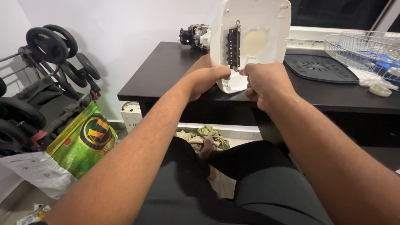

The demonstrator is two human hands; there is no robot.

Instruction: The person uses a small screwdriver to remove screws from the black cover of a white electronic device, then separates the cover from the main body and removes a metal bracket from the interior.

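White plastic housing (250, 37) is held upright over the front edge of the black table (166, 71), its black switch strip (233, 43) facing the camera. Left hand (208, 79) is clamped on its lower left edge, right hand (264, 83) closed at the lower right. Wire basket (362, 52) at far right holds blue and white parts, not identifiable. Green sack (85, 139) on the floor: contents hidden.
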